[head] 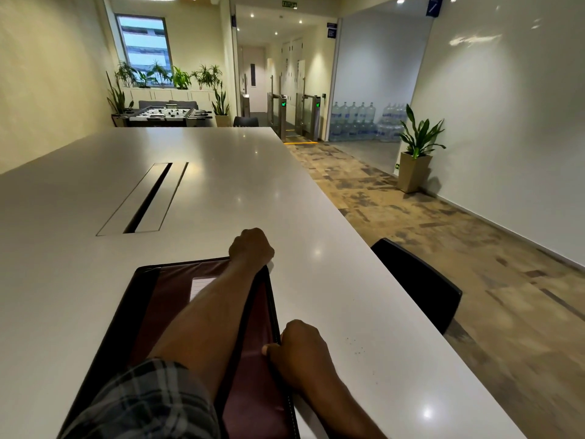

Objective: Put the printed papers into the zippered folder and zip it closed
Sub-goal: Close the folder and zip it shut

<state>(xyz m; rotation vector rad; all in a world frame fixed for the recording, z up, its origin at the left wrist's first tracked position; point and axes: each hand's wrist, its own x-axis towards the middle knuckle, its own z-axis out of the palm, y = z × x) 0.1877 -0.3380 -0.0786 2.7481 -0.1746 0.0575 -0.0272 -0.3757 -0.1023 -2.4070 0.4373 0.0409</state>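
A dark maroon zippered folder [164, 299] with black edging lies flat on the white table [79, 191], close to me. A patch of white lined paper [202, 286] shows on its top beside my forearm. My left arm, in a plaid sleeve, crosses over the folder. My left hand [251, 247] is curled in a fist at the folder's far right corner, gripping the zipper edge there. My right hand [299, 351] pinches the folder's right edge nearer to me, thumb on the maroon cover. The zipper pull is hidden.
The table has a long cable slot [148, 198] in its middle. A black chair back [418, 283] stands at the table's right edge. Beyond are patterned carpet, a potted plant [416, 150] by the wall, stacked water bottles and entry gates.
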